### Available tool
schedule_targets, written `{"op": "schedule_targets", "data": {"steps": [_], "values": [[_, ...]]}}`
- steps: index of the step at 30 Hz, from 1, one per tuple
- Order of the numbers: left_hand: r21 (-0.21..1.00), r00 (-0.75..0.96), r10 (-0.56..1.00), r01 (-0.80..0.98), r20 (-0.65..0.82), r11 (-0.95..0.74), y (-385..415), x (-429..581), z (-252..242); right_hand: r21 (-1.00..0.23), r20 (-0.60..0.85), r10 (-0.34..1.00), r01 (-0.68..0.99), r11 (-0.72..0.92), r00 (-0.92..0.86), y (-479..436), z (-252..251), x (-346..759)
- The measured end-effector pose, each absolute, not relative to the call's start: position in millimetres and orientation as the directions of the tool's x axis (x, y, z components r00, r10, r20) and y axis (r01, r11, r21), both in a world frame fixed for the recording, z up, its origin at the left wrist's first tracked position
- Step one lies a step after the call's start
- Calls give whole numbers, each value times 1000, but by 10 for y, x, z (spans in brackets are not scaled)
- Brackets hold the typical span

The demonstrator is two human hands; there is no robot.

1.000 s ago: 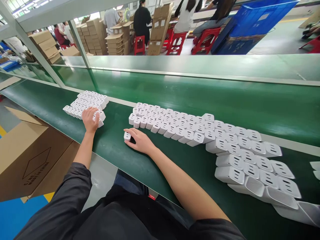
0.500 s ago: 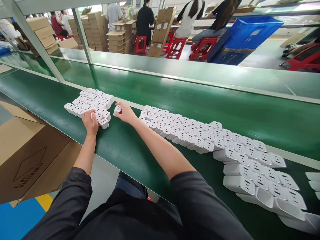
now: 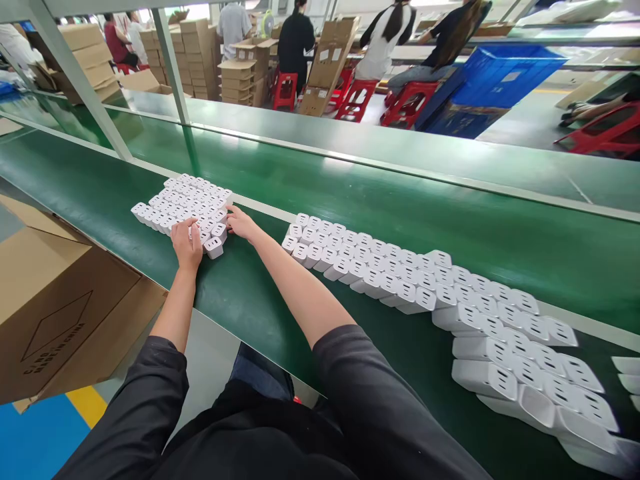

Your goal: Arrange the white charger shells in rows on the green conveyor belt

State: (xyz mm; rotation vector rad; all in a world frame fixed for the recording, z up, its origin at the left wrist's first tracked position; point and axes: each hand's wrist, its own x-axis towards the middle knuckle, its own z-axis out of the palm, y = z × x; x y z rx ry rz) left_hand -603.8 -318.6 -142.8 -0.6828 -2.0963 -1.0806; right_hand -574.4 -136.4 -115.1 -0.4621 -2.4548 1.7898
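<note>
White charger housings with dark slots in their tops stand in a tight cluster (image 3: 187, 200) on the green conveyor belt (image 3: 240, 293). My left hand (image 3: 187, 245) is at the cluster's near edge, thumb and fingers curled round a housing that they partly hide. At the cluster's right edge, my right hand (image 3: 241, 223) has its fingertips closed on another charger housing, mostly hidden, set against its neighbours. One housing (image 3: 214, 248) sticks out at the front right corner. To the right runs a long block of similar housings (image 3: 373, 257), several rows deep.
An open cardboard box (image 3: 65, 320) stands beside the belt at left. A metal post (image 3: 83, 83) rises beyond the belt. Past the far ledge, people sit on red stools (image 3: 357, 100) among stacked cartons (image 3: 237, 80) and a blue bin (image 3: 505, 77).
My right hand has moved slightly left, bringing its charger housing from the gap against the cluster's right edge. My left hand stays at the near edge. The view has shifted slightly.
</note>
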Motion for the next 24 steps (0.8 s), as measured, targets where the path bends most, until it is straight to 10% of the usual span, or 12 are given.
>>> {"op": "schedule_targets", "data": {"steps": [19,24], "values": [[453,-598,223,758,770,469,-3216,-6110,-1408,-937,-25,322,134,321,-946,-1777,-1167,-5050],[461,-577,164,767,800,447,-3217,-6078,-1356,-776,198,8,-152,612,-980,-1508,-1105,-4007]]}}
